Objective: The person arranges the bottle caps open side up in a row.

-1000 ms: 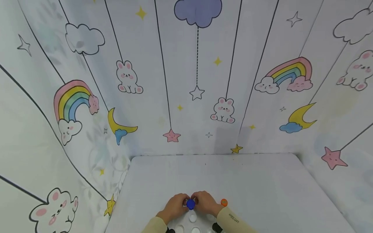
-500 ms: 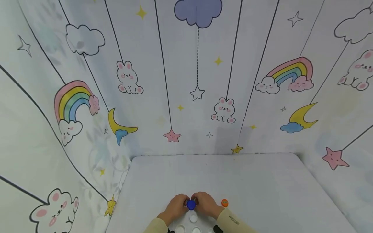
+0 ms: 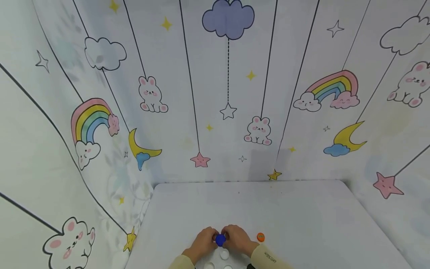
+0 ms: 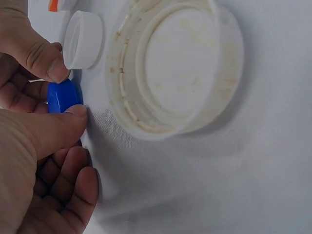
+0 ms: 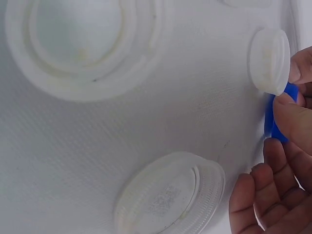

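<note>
A blue bottle cap (image 3: 220, 240) is low on the white table, between my two hands. My left hand (image 3: 203, 242) pinches its left side; the thumb on the ribbed edge shows in the left wrist view. From the other side my right hand (image 3: 239, 240) pinches the same blue cap (image 5: 274, 117), with the thumb over it. A small white cap (image 4: 84, 40) stands right beside the blue one, hollow side showing. In the left wrist view a large, brown-stained white lid (image 4: 183, 63) lies near the fingers. A clear ribbed lid (image 5: 170, 195) is below the right hand's fingertips.
An orange cap (image 3: 260, 237) lies right of the right hand on the white table (image 3: 285, 209). More white lids (image 3: 209, 266) and a dark object (image 3: 250, 266) sit at the bottom edge. A patterned curtain (image 3: 181, 93) rises behind the table.
The head view has tilted up slightly, so everything appears a little lower. Both hands keep hold of the blue bottle cap in about the same place.
</note>
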Motion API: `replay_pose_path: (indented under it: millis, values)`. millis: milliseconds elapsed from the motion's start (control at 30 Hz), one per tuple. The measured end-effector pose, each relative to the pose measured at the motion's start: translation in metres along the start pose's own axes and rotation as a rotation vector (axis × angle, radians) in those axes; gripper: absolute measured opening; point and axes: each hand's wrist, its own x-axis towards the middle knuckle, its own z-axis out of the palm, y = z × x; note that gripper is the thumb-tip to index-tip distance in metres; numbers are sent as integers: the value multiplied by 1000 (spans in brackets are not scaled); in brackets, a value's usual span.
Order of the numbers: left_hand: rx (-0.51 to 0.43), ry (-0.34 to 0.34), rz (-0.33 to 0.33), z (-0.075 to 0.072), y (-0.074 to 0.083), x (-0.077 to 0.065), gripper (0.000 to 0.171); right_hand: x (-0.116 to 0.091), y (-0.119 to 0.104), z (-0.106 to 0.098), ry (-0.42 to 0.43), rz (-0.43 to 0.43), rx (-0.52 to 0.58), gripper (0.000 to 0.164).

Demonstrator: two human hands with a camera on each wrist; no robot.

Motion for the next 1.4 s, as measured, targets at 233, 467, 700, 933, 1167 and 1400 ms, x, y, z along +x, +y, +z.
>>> replay_pose_path:
  millis: [233,467,700,933,1167,1400]
  values:
    - [47,29,19,0,1,-3,26,0,-1,-1,5,-10,3,30]
    - [66,39,-7,-3,3,-1,30,-4,-2,-5,65,-53,17,32]
    - [41,55,-7,-8,7,-1,30,-7,-3,-9,90,-88,51,31]
    - [24,74,38,-14,10,-2,29,-6,-3,-12,80,-84,73,27]
    - [37,88,32,-16,10,-2,28,-7,-7,-17,74,-84,83,27]
    - [64,119,52,-17,11,-4,29,-8,-8,-18,87,-95,79,29]
